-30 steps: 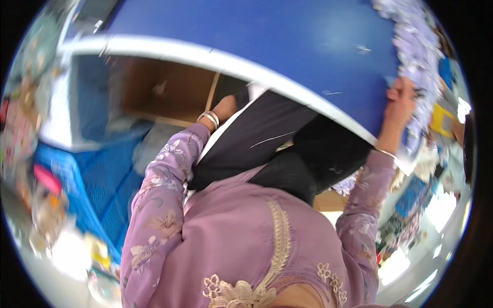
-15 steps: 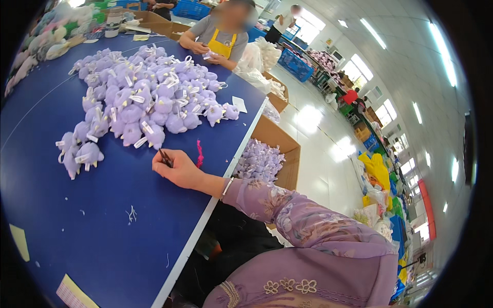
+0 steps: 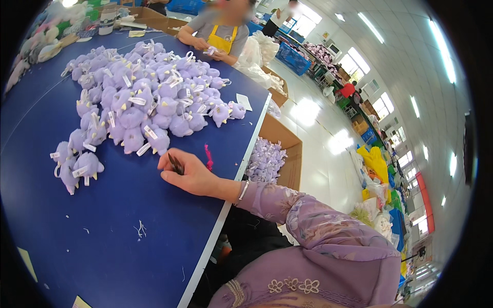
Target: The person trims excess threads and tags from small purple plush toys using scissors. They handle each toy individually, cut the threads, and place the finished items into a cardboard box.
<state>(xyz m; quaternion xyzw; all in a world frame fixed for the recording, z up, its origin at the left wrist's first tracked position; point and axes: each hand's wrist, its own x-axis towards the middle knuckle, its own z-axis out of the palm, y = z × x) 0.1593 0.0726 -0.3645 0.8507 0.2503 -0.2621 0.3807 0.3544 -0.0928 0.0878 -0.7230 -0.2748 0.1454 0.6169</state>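
Lilac plush toys (image 3: 131,115) heaped from upper left to upper centre of frame; nearest toy (image 3: 155,138) lies just beyond the right hand (image 3: 189,173), contact unclear. Right hand, mid-frame: fingers curled round a dark tool (image 3: 175,164), type uncertain. Left hand: out of frame, state cannot be told. Surface: blue counter (image 3: 113,205) with pale edge (image 3: 219,224); pink strand (image 3: 208,156) just above the right wrist, white threads (image 3: 140,229) at lower left. Room: carton (image 3: 292,161) of similar toys beside the counter, pale floor (image 3: 321,172), co-worker (image 3: 202,21) in yellow apron (image 3: 221,42) at upper centre. Co-worker's head blurred, object held (image 3: 210,50) there hard to make out. Paper (image 3: 80,303) cut off by lower edge.
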